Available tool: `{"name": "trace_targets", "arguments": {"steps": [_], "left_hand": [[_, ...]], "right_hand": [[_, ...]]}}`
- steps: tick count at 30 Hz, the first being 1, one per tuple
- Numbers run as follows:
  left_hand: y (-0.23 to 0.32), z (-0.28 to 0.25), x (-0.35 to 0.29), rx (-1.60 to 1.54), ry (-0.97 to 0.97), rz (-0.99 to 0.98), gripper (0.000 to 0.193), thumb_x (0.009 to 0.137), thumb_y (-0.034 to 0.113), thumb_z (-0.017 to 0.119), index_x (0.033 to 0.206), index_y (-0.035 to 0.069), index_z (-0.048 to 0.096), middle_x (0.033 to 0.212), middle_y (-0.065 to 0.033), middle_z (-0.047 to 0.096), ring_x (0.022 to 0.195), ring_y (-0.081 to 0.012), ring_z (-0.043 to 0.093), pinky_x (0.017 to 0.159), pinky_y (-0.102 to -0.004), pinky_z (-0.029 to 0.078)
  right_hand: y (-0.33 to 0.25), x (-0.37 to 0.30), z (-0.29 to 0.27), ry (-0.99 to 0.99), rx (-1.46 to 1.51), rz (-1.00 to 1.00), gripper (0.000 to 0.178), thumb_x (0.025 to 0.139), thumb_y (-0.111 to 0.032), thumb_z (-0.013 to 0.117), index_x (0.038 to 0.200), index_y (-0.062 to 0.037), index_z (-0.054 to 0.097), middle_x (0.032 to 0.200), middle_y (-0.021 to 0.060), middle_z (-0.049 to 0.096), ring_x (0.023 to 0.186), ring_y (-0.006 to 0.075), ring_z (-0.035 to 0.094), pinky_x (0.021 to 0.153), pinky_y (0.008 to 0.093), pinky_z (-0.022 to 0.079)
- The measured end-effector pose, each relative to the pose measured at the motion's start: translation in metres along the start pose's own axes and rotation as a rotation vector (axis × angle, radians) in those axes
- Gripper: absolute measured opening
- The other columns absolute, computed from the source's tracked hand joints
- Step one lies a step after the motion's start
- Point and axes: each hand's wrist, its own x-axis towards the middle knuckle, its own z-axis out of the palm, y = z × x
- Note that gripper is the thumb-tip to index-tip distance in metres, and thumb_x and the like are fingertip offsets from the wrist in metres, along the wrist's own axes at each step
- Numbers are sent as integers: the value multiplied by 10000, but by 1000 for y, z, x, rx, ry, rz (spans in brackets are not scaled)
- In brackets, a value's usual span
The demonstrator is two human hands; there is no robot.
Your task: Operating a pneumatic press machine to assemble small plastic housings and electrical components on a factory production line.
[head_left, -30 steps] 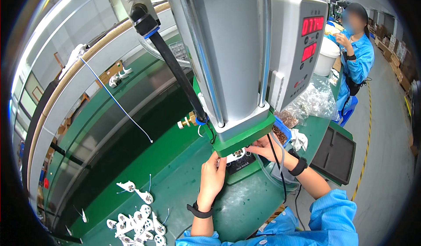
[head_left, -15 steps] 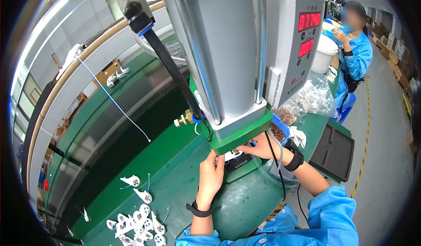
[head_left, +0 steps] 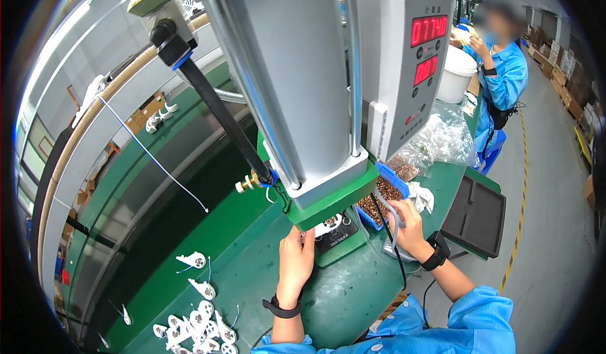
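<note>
- Green tabletop [head_left: 252,291] runs along a factory line, curved by the lens; a grey floor with a yellow stripe lies to the right
- a tall grey press machine [head_left: 297,89] stands over the work spot, its green head plate [head_left: 334,199] hanging just above a small fixture base [head_left: 338,237]; a grey control box [head_left: 410,57] with red number displays sits at its right side
- the left hand [head_left: 297,259] reaches up to the front edge of the fixture base, fingers together against it; a small white part [head_left: 328,226] lies on the base just beyond the fingertips; whether the fingers pinch it cannot be told
- the right hand [head_left: 409,228] rests to the right of the base, fingers curled loosely beside a blue tray [head_left: 386,193] of small brown pieces; a dark cable [head_left: 394,253] passes just beside it; what it grips, if anything, cannot be told
- both wrists carry black bands; the sleeves are blue
- a heap of white parts [head_left: 196,325] with thin wires lies on the tabletop at lower left, well apart from the hands
- a clear plastic bag [head_left: 442,139] and a white bucket [head_left: 456,76] stand behind the tray
- another person in a blue coat [head_left: 505,82] works farther along the line
</note>
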Motion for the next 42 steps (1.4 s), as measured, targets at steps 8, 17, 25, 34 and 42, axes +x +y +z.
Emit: {"name": "trace_targets", "arguments": {"steps": [8,17,25,34,42], "left_hand": [[5,-1,-1,70,-3,-33,207,897,152,498,958,-33,566,760,-32,592,611,-64,478,522,-228,393],[2,1,-3,23,22,-10,229,895,137,491,995,-56,564,834,-108,633,753,-136,578,690,-272,449],[4,2,-3,8,46,15,235,896,176,495,988,-25,575,733,-61,598,616,-117,530,592,-254,436],[-96,-56,89,-58,272,97,377,938,247,399,1235,16,430,1058,-115,537,919,-182,474,821,-307,391],[-159,-145,83,1076,57,-544,526,764,327,618,1232,126,487,1349,-117,355,1261,-283,256,960,-558,202]], "right_hand": [[15,50,11,-343,-351,26,155,730,-151,644,852,-59,619,778,73,599,790,262,555,676,402,388],[13,60,32,-695,-622,39,84,697,-114,557,695,-68,628,716,109,630,797,273,606,672,452,395],[14,56,36,-543,-466,-54,115,723,-101,528,786,-28,592,770,154,596,802,343,563,659,451,425],[26,55,43,-601,-347,-33,247,669,-42,628,883,34,533,778,173,597,740,358,583,618,423,473],[31,53,36,-536,-192,8,135,720,-57,595,808,38,554,763,203,584,759,381,570,645,430,462]]}}
